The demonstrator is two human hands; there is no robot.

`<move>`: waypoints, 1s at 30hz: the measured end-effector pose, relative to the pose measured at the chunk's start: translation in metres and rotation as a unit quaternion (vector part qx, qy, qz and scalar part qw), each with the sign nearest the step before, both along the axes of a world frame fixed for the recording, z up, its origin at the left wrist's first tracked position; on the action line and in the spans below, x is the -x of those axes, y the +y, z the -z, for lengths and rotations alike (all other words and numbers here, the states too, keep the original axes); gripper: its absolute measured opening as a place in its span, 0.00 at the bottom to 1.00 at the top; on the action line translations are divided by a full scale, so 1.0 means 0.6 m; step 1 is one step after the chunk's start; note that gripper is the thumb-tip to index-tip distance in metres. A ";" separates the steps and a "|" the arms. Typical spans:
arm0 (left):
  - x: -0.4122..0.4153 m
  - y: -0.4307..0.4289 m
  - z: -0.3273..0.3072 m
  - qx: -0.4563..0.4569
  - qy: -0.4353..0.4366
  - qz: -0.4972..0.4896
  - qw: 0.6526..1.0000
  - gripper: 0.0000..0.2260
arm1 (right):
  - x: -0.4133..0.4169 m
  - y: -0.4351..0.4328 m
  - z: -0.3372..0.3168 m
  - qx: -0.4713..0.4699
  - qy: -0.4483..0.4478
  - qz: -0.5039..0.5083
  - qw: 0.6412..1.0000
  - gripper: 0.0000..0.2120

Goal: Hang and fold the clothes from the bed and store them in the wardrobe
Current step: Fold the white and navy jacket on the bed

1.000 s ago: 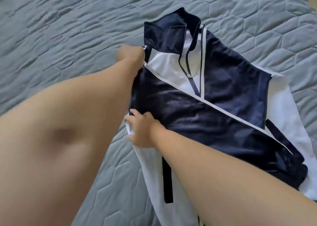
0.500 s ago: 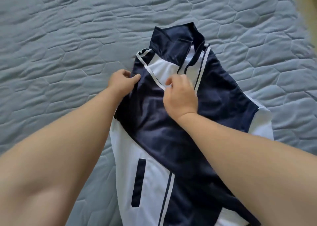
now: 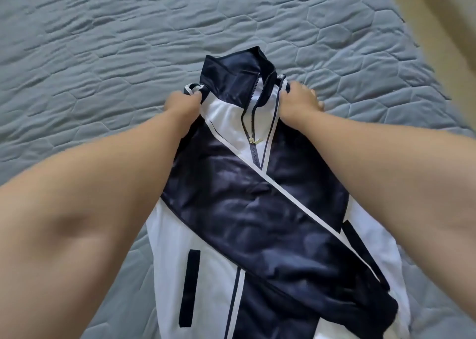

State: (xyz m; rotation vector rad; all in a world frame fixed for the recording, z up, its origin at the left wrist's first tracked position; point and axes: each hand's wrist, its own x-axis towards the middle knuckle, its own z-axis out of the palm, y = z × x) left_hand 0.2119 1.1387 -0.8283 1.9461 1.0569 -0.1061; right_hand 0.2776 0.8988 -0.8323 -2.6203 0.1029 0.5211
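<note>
The jacket [image 3: 257,210] is lying front up on the bed [image 3: 103,55], spread flat so the quilt is carrying its weight and keeping its shape while it is being worked. The collar [image 3: 231,68] is pointing away from the person and the hem is running out of view at the bottom edge.

One navy sleeve [image 3: 296,222] is lying diagonally across the chest, probably so the jacket is narrowing into a tidy strip for folding. The zip [image 3: 251,140] is sitting partly open below the collar.

The left hand [image 3: 181,103] is gripping the shoulder on its side, with fingers curled tightly round the fabric edge just beside the collar. The right hand [image 3: 298,105] is pinching the opposite shoulder, its thumb pressing on the front by the white stripe and its fingers reaching behind the cloth against the bed.

Holding both shoulders level like this is likely giving even control of the top edge, so the person seems to be getting ready either to lift the jacket or to bring its top down over the lower half. The folding is looking only partly done, and storing is not yet started. The slippery-looking cloth is risking letting the crossed sleeve slide off.
</note>
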 end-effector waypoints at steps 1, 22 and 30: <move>-0.005 -0.004 -0.005 -0.019 -0.003 0.008 1.000 0.10 | -0.008 0.007 -0.004 -0.024 0.011 0.009 1.000 0.17; 0.431 -0.189 0.036 -0.292 0.060 0.377 0.877 0.17 | 0.339 -0.128 0.010 0.157 -0.035 -0.420 0.893 0.21; 0.447 -0.192 0.120 -0.366 -0.055 0.302 0.878 0.15 | 0.368 -0.150 0.103 0.083 -0.155 -0.343 0.923 0.22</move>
